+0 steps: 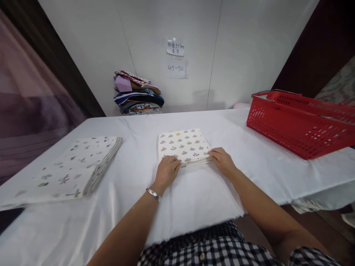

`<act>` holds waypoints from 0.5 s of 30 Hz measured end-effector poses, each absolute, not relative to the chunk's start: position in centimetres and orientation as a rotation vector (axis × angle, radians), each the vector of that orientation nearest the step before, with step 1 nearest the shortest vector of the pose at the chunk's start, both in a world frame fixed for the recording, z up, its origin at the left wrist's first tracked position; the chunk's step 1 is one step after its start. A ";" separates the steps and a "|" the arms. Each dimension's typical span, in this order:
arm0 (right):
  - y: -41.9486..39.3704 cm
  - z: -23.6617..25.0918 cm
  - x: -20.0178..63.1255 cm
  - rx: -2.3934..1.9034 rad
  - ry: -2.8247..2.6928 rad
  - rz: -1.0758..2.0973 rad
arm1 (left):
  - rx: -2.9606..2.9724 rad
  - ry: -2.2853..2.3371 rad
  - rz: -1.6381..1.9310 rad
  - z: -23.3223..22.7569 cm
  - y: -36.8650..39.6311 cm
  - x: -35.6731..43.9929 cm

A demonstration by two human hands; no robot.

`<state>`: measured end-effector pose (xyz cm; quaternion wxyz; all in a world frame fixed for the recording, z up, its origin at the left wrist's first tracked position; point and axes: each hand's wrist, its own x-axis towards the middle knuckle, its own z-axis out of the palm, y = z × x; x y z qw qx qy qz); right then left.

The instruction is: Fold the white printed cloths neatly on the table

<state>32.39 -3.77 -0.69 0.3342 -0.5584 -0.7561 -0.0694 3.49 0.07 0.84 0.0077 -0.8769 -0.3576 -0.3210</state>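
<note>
Fingers (172, 159): L hand (165, 171) has them tog., closed w/ thumb on near edge of folded cloth (181, 142), toward its L corner; R hand (224, 161) has them tog. too, pinching same cloth at near R corner.
Curtain (30, 85): pinkish, far L, next to dark post (63, 59).
Dark item (9, 218): at L edge of view, partly cut off, just beside plant-print cloth (74, 166); can't tell what it is.
Plant-print: folded in several layers, flat on L side of wht tbl cover (133, 155); layered edge faces R, L hand well apart.
Fabric stack (138, 92): folded pcs in lilac, blue, red etc., near wall (244, 44) at far side of tbl; can't see its base.
Bracelet (153, 194): silver-col., on L wrist.
Wall notes (176, 59): 2 sheets, one above other, handwritten; lower reads 45-50.
Folded cloth: approx ctr of tbl, lying flat btwn hands; off-wht w/ rows of grey shapes, one yellow near far edge; layers show at near side.
Checked clothing (199, 251): blk/wht, bottom ctr, against near tbl edge.
Red basket (299, 127): R side of tbl, slotted walls, metal handles; well apart from R hand.
</note>
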 end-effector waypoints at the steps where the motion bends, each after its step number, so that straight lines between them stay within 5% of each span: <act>1: -3.8 -0.7 32.5 -1.482 -1.968 -0.171 | -2.742 -1.125 -1.010 0.9 0.1 3.5; 15: -2.6 0.1 32.1 -1.354 -1.764 -0.011 | -2.735 -1.169 -1.049 0.7 0.1 3.4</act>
